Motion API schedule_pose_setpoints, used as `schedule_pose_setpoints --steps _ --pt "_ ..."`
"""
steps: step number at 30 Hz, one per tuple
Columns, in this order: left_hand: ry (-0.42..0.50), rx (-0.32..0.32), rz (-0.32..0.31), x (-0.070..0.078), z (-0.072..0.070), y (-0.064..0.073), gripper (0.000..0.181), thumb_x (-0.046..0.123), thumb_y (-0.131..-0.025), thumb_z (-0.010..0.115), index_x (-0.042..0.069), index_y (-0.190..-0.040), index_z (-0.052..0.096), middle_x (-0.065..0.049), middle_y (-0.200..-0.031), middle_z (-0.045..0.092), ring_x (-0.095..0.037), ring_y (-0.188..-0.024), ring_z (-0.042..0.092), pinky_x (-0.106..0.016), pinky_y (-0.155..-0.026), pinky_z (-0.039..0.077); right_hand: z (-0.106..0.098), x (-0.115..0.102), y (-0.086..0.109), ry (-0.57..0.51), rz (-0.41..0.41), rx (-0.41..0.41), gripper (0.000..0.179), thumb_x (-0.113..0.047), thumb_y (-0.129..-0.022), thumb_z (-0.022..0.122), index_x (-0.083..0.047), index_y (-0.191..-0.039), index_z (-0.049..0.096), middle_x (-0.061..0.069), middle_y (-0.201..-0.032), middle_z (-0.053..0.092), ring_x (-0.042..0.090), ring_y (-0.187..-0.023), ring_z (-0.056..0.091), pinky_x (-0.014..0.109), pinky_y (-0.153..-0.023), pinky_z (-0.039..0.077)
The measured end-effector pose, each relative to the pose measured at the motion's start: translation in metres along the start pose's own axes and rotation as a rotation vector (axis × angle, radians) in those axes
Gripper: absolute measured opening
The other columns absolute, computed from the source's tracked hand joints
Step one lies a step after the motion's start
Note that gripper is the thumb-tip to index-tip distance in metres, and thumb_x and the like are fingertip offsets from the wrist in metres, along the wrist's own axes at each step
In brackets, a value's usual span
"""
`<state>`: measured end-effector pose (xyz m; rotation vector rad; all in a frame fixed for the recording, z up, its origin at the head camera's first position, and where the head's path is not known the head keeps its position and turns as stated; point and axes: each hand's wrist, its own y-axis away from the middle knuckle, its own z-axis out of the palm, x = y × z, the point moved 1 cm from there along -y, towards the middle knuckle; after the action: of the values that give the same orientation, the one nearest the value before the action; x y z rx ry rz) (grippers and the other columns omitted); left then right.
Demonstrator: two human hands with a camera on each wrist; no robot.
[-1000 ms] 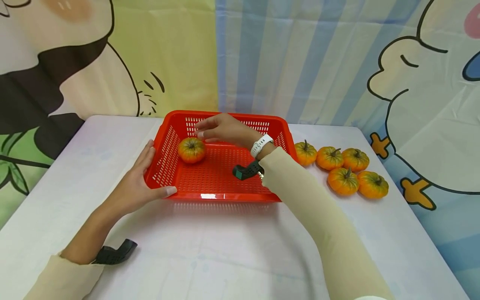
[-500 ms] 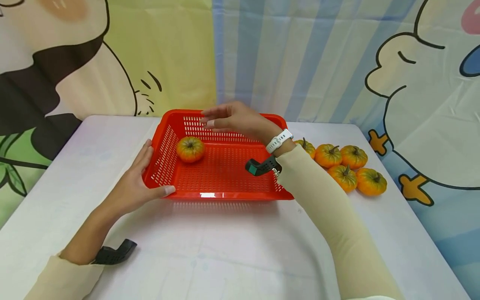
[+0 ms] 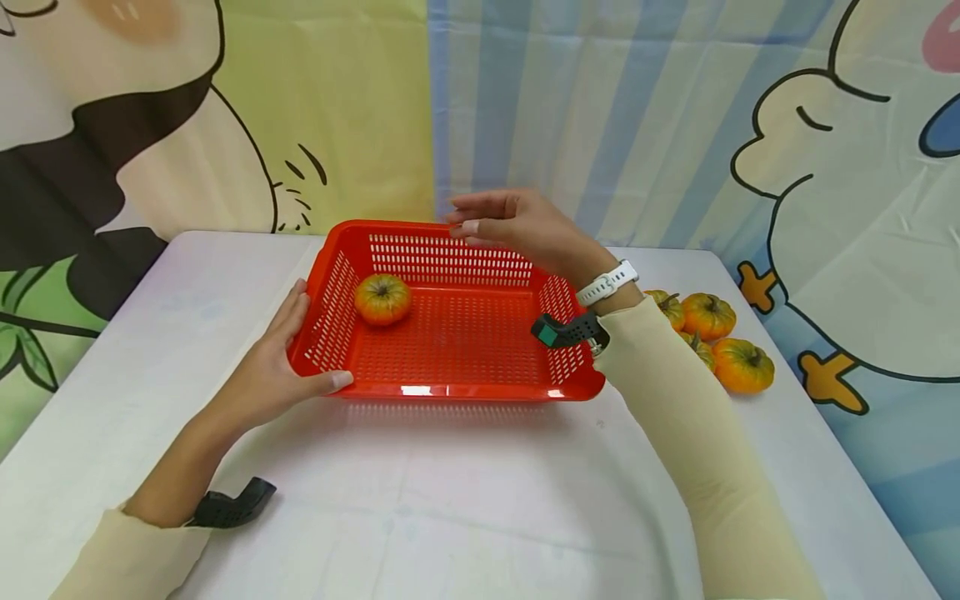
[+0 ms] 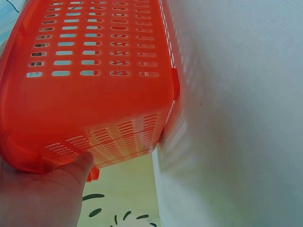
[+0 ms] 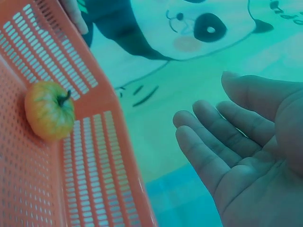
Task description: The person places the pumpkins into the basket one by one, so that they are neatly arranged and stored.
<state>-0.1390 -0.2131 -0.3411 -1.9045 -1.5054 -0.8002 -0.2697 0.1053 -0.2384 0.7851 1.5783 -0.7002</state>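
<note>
A red plastic basket (image 3: 465,390) with slotted walls stands on the table, one small orange-green pumpkin (image 3: 383,300) lying in its back left part. My left hand (image 3: 266,371) holds the basket's front left corner, thumb over the front rim and fingers along the left side. In the left wrist view that hand (image 4: 49,196) grips at the rim of the basket (image 4: 90,104). Over the back right rim hovers my right hand (image 3: 528,229), its fingers loosely bent. The right wrist view shows its palm (image 5: 255,184) bare, away from the pumpkin (image 5: 49,111).
Several more pumpkins (image 3: 709,315) sit at the right of the basket, partly hidden behind my right sleeve (image 3: 697,433). A cartoon-printed curtain (image 3: 570,100) hangs behind the white table (image 3: 420,500). Each wrist wears a black camera strap.
My right hand has moved up and right, from over the pumpkin in the basket to the back right rim. The left hand, basket and pumpkin have stayed in place.
</note>
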Motion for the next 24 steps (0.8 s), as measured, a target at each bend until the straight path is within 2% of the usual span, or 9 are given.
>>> schedule_pose_setpoints --steps 5,9,17,24 --pt "-0.004 -0.002 -0.007 0.001 0.0 0.0 0.117 0.04 -0.076 0.082 0.014 -0.157 0.002 0.006 -0.162 -0.005 -0.031 -0.147 0.004 -0.069 -0.102 0.029 -0.017 0.001 0.014 0.013 0.006 0.084 0.041 -0.005 -0.096 0.06 -0.002 -0.137 0.055 0.017 -0.126 0.061 0.034 -0.117 0.058 0.035 -0.096 0.049" --pt "0.003 -0.001 -0.006 0.001 0.0 0.0 0.117 0.039 -0.076 0.082 0.014 -0.156 0.002 0.006 -0.162 -0.005 -0.031 -0.147 0.004 -0.069 -0.102 0.028 -0.028 0.004 0.024 0.012 0.007 0.109 0.043 -0.005 -0.095 0.061 -0.002 -0.138 0.054 0.016 -0.126 0.061 0.036 -0.12 0.055 0.033 -0.094 0.05" --pt "0.015 0.0 0.003 -0.003 0.0 0.0 0.117 0.037 -0.076 0.083 0.011 -0.156 0.002 0.008 -0.162 -0.006 -0.027 -0.147 0.001 -0.069 -0.106 0.021 -0.047 0.012 0.045 0.04 -0.004 0.176 0.044 -0.011 -0.094 0.064 -0.005 -0.137 0.055 0.013 -0.129 0.061 0.028 -0.118 0.057 0.032 -0.095 0.049" --pt "0.016 0.009 -0.005 -0.003 0.0 -0.001 0.116 0.039 -0.076 0.082 0.012 -0.156 0.003 0.009 -0.162 -0.005 -0.027 -0.148 0.002 -0.068 -0.106 0.021 -0.068 0.023 0.058 -0.066 -0.043 0.281 0.046 -0.012 -0.093 0.067 -0.002 -0.136 0.056 0.014 -0.127 0.061 0.028 -0.116 0.059 0.043 -0.103 0.04"
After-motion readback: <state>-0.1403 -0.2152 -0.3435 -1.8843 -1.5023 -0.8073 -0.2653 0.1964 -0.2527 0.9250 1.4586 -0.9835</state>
